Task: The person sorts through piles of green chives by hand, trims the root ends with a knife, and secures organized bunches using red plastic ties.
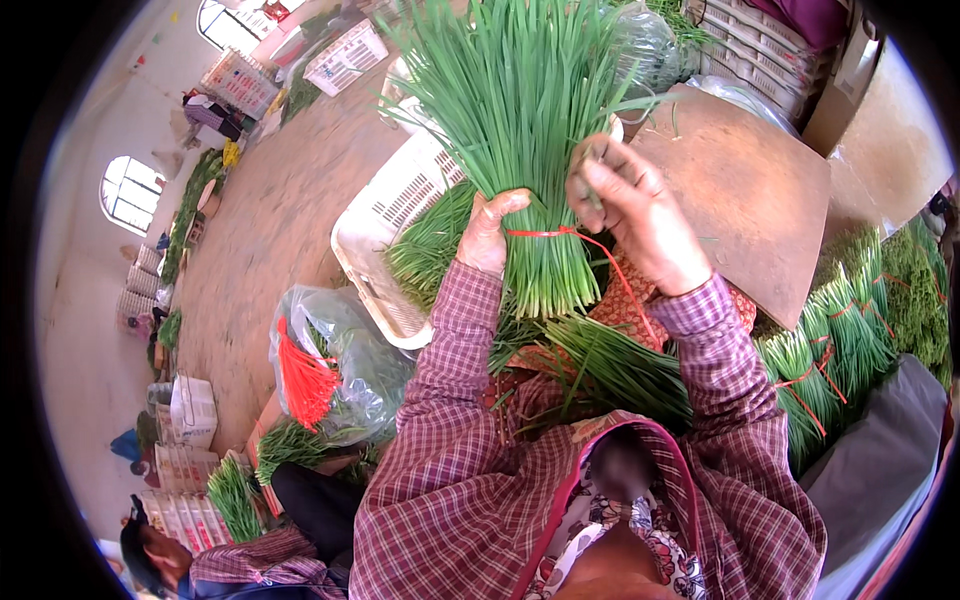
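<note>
**Bound at the Base, Gripped at Upper Centre**

Gripping now with the left hand (485, 237), thumb across the front of the green bundle (530, 130), at upper centre of the frame! Snug against that palm, just to its right, leaf tips fanning to the top edge. Ringed already by 1 red tie (540, 233) just below the thumb, trailing a loose end down to the right. Well advanced on this one, seemingly; impossible to tell whether knotted fast.

Over to the right hand (645, 215): close by the bundle's right side, fingers curled, too blurred to tell whether pinching anything.

Done, by the look of it: tied bundles (805, 400) at lower right. Apparently left: loose stalks (625, 365) below centre, and more in the white crate (352, 240), left of centre.
</note>
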